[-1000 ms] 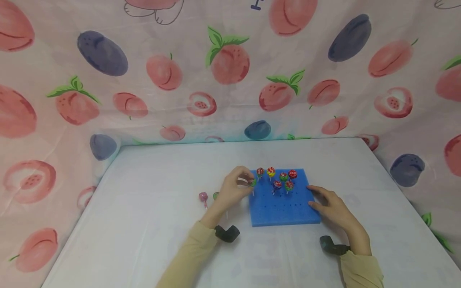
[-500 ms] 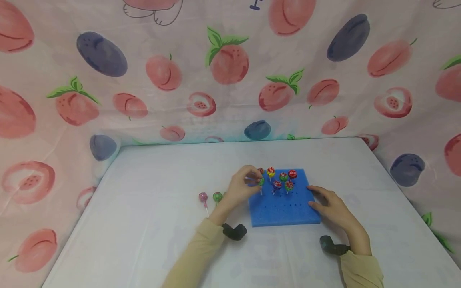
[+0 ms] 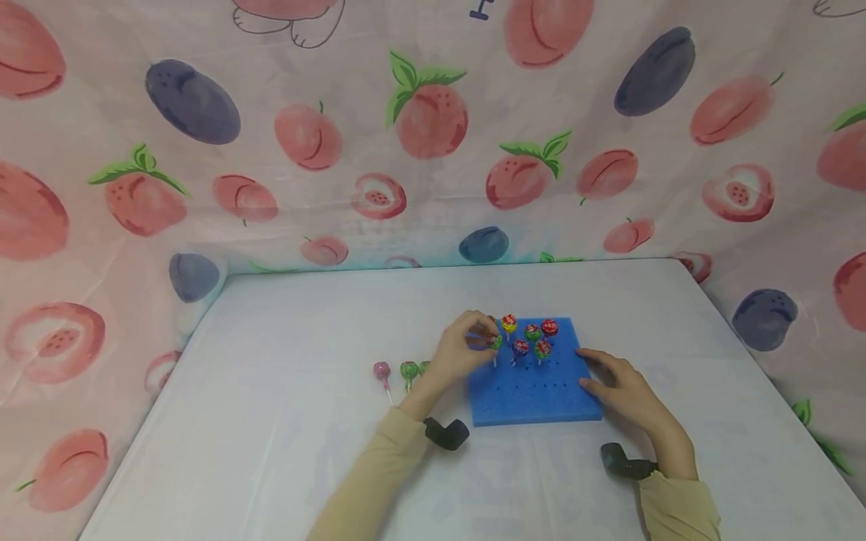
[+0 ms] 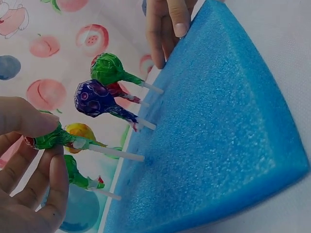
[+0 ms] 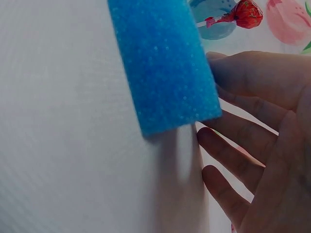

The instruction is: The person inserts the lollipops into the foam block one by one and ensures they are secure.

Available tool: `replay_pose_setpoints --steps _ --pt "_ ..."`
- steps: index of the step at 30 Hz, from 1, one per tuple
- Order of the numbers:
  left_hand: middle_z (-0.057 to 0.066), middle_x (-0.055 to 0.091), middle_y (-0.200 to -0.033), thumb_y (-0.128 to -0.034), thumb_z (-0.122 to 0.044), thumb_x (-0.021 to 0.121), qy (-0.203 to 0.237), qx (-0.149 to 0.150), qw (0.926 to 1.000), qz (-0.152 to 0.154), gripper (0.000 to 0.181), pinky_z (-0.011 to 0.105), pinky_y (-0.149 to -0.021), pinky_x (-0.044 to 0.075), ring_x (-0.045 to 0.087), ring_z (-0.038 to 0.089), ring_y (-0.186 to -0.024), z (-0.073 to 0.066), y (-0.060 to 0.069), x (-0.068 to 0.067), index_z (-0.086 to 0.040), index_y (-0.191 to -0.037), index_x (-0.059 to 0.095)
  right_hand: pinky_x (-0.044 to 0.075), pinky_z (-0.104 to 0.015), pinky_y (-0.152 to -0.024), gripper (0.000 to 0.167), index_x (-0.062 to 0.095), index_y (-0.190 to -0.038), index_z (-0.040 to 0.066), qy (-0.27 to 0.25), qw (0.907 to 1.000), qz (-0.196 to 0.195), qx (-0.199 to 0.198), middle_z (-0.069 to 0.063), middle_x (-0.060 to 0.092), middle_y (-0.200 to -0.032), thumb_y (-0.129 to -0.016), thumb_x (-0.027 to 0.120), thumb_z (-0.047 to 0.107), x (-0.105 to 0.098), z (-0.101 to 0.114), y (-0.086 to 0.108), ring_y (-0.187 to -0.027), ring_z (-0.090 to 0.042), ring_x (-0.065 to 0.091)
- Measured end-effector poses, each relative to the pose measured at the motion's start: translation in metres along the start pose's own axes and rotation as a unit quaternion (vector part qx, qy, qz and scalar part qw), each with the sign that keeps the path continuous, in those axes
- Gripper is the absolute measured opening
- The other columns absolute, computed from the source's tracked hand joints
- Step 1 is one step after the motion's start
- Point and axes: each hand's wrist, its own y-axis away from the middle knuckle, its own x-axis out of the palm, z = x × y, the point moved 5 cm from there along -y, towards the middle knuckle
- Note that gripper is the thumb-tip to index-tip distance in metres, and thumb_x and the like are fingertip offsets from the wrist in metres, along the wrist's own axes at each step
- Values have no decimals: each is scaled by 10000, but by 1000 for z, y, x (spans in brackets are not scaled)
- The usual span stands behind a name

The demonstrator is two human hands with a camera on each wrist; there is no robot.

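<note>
Left grip (image 3: 453, 356) — curled in a pinch, right grip (image 3: 626, 391) — relaxed, spread

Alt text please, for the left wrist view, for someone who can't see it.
A person's left hand pinches a green-wrapped lollipop, its white stick pointing at a blue foam board. Nearby, a purple lollipop, a yellow lollipop and others stand in the board. The right hand touches the board's edge at the top of the picture.
</note>
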Motion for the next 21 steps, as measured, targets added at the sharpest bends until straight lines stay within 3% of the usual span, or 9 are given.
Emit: replay_pose_setpoints --steps 11,21 --pt "119 614 -1056 -782 67 701 -350 -60 9994 42 276 339 -880 552 630 239 -985 5 -1 4 -57 -1010 605 272 -698 -1056 562 436 -1411 58 49 10000 11 26 -285 365 -1482 -921 623 259 0 -1 0 -1359 -532 277" --pt "119 618 -1049 -769 80 703 -386 -58 9992 65 289 328 -865 557 631 236 -972 10 0 7 -51 -1008 606 273 -706 -1048 564 437 -1410 51 46 10000 17 26 -288 366 -1481 -919 626 253 0 0 0 -1354 -536 281"
